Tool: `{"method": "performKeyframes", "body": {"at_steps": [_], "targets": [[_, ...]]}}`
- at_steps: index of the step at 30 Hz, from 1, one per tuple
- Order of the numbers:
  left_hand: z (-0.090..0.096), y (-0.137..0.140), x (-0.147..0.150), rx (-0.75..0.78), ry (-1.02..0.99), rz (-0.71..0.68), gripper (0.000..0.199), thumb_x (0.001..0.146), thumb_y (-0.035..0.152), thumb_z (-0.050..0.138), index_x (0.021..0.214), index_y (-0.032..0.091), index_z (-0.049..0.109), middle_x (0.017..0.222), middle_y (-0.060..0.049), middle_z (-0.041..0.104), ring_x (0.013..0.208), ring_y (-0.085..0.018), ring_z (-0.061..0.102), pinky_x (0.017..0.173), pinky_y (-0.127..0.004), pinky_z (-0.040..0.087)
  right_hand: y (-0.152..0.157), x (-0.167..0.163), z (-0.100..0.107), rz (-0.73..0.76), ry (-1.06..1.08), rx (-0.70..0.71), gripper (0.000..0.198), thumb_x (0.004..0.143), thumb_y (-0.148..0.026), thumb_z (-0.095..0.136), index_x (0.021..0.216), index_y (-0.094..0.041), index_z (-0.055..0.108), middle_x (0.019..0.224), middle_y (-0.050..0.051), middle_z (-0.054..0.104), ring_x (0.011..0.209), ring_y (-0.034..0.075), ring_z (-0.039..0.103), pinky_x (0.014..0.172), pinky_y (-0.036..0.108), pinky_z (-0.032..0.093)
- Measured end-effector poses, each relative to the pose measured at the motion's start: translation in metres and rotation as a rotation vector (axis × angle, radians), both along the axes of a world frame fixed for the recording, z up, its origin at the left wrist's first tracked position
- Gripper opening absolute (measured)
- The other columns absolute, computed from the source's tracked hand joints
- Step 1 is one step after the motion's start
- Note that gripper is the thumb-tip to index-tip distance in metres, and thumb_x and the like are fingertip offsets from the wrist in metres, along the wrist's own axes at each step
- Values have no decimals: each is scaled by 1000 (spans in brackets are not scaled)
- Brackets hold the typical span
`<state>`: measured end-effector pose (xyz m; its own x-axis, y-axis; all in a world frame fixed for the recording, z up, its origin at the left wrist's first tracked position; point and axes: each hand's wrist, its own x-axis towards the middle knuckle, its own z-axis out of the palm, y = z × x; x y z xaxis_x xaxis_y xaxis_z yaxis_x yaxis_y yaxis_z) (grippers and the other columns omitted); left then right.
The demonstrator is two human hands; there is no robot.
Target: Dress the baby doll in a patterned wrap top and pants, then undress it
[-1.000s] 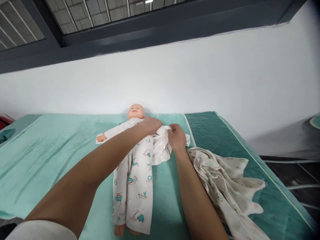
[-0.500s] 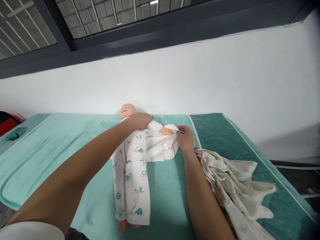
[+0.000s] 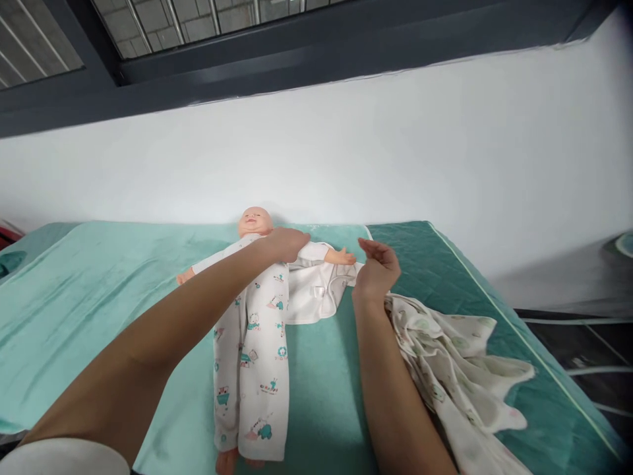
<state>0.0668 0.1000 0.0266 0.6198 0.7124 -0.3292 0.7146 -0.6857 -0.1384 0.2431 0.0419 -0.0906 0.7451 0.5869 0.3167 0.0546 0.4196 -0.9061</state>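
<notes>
Teal towelling covers the padded table [image 3: 99,297] in front of us, and on it a baby doll [image 3: 254,221] lies face up, head toward the white wall [image 3: 346,145], feet toward us; it wears a white printed romper [image 3: 254,343] with small animal figures down both legs, and its bare toes show at the near edge. Our left hand [image 3: 285,243] reaches across the doll and lies flat on its upper chest, just below the chin, fingers together and pressed onto the cloth; whether it pinches any fabric we cannot tell. Our right hand [image 3: 376,269] hovers just beside the doll's outstretched arm [image 3: 341,256], palm turned up and fingers loosely curled, holding nothing that we can see; its wrist sits close to the loose white flap of the romper [image 3: 316,293], which lies opened out on the towelling beside the doll's body. To the right of our forearm a crumpled patterned blanket [image 3: 459,369] spreads over a darker green quilted mat [image 3: 445,264] and hangs toward the table's edge; above the wall runs a dark window frame [image 3: 316,53].
</notes>
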Motion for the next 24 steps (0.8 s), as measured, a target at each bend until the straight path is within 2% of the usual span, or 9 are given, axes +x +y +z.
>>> {"method": "performKeyframes", "body": {"at_steps": [1, 3, 6, 9, 11, 13, 17, 21, 24], "targets": [[-4, 0, 3, 4, -6, 5, 41, 79, 15, 58, 120, 20, 55, 111, -12, 69, 89, -27, 69, 74, -34, 50, -4, -6, 4, -52, -68, 1, 40, 66, -17, 38, 96, -18, 66, 101, 8, 73, 103, 22, 70, 97, 45, 52], [-12, 0, 8, 7, -21, 15, 40, 82, 18, 58, 121, 18, 55, 117, -14, 67, 95, -28, 68, 77, -36, 52, -13, -22, 11, -23, -216, -20, 42, 74, -15, 37, 102, -18, 68, 107, 8, 72, 106, 22, 68, 99, 43, 50], [-18, -3, 11, 7, -37, 35, 41, 84, 19, 57, 125, 16, 56, 123, -16, 64, 105, -30, 66, 83, -38, 52, -22, -45, 16, 220, -407, -56, 39, 86, -18, 39, 112, -19, 68, 118, 8, 71, 114, 21, 64, 103, 40, 48], [-13, -13, -6, 11, -152, 58, 39, 86, 21, 55, 125, 15, 59, 127, -16, 63, 113, -30, 63, 89, -38, 51, -24, -58, 15, 413, -511, -115, 38, 95, -25, 40, 125, -20, 63, 131, 9, 66, 124, 20, 59, 108, 38, 45], [-10, -25, -31, 51, -352, 110, 37, 90, 27, 53, 125, 17, 60, 129, -13, 64, 118, -29, 61, 95, -39, 50, -24, -61, 13, 477, -547, -166, 39, 97, -30, 41, 130, -22, 60, 137, 9, 63, 129, 21, 56, 110, 39, 43], [-14, -41, -62, 126, -629, 225, 35, 96, 33, 48, 126, 20, 60, 133, -9, 64, 125, -25, 58, 103, -39, 47, -24, -64, 11, 528, -572, -203, 40, 98, -36, 44, 133, -23, 59, 141, 8, 61, 132, 21, 53, 113, 41, 40], [-46, -71, -118, 178, -1162, 479, 32, 100, 38, 43, 122, 22, 60, 133, -6, 63, 125, -18, 58, 108, -32, 45, -25, -75, 10, 681, -674, -169, 42, 99, -43, 48, 136, -26, 57, 148, 8, 55, 141, 21, 46, 120, 43, 32], [-81, -81, -140, 117, -1453, 622, 33, 97, 39, 49, 125, 23, 59, 137, -7, 60, 130, -19, 54, 113, -34, 42, -29, -84, 12, 776, -782, -189, 42, 100, -46, 45, 137, -29, 54, 157, 6, 46, 152, 22, 30, 127, 51, 12], [-90, -76, -140, 67, -1571, 633, 28, 94, 38, 57, 118, 25, 62, 138, -6, 57, 133, -21, 52, 116, -36, 39, -31, -85, 13, 825, -751, -240, 45, 99, -49, 48, 140, -31, 51, 162, 5, 39, 155, 22, 23, 127, 53, 5]]}}
